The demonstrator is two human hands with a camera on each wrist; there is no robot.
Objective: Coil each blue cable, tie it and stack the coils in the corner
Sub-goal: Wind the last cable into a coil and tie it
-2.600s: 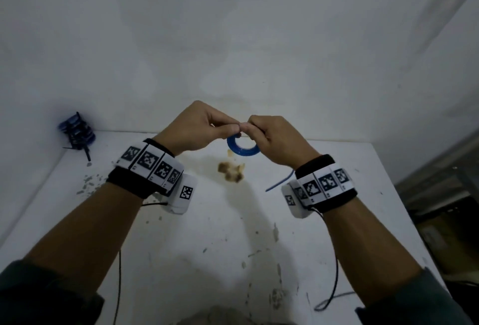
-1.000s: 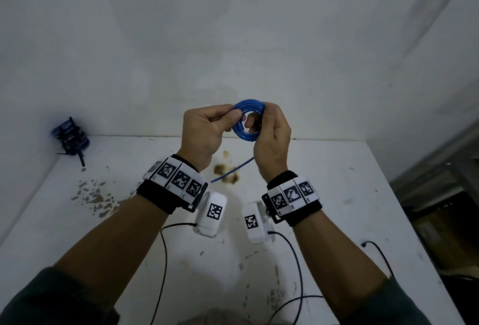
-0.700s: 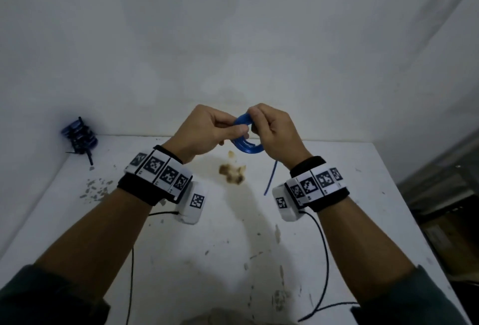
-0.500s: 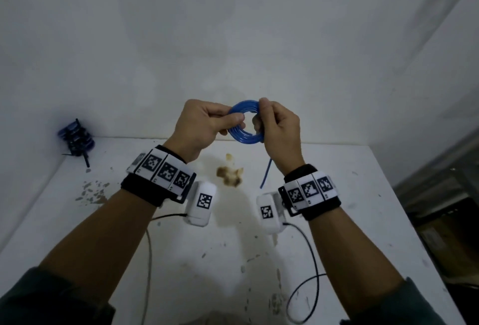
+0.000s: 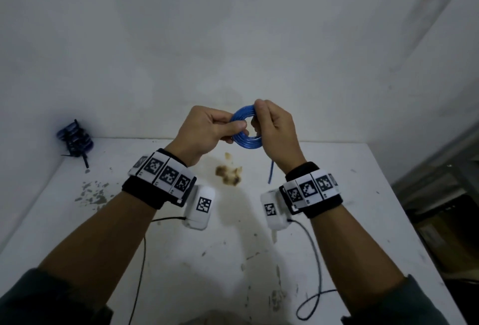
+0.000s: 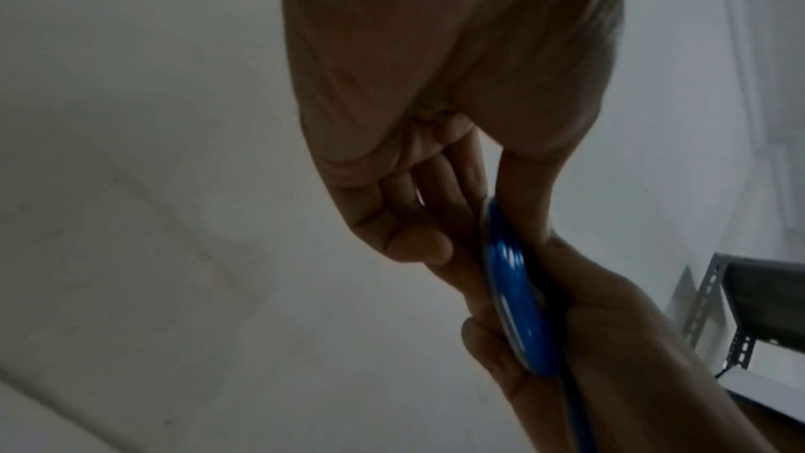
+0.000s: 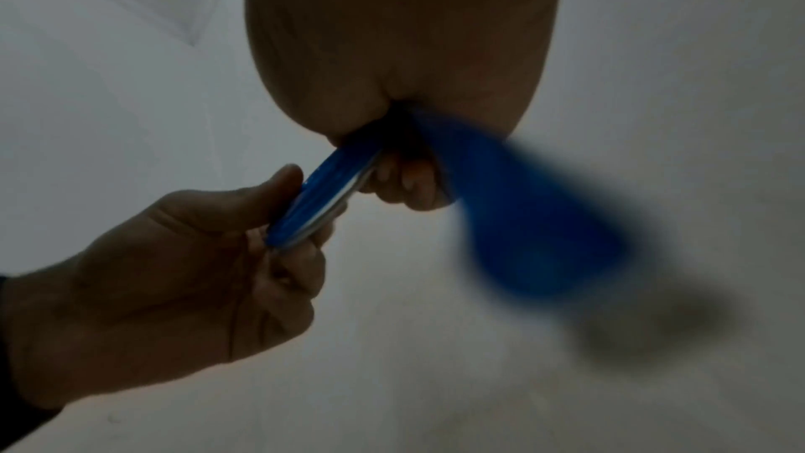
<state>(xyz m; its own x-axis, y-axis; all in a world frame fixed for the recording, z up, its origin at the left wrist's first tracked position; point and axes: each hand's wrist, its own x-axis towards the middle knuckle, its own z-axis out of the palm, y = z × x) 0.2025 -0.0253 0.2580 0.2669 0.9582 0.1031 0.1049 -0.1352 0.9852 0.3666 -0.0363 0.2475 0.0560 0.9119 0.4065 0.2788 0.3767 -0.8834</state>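
while both hands pinch the small blue plastic-coated cable coil (image 5: 245, 129), left hand (image 5: 207, 131) on its near-left side and right hand (image 5: 276, 130) at its top, coiling is nearly done; next, wind in the loose blue tail (image 5: 270, 173) and tie it.

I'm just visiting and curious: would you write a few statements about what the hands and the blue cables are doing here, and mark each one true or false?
1. Both hands hold the blue coil above the table. True.
2. The left hand is resting flat on the table. False: it pinches the coil's left side.
3. A loose cable end hangs below the coil. True.
4. The bundle of coils sits in the table's far right corner. False: far left corner.
5. The right hand grips the coil's right side. True.
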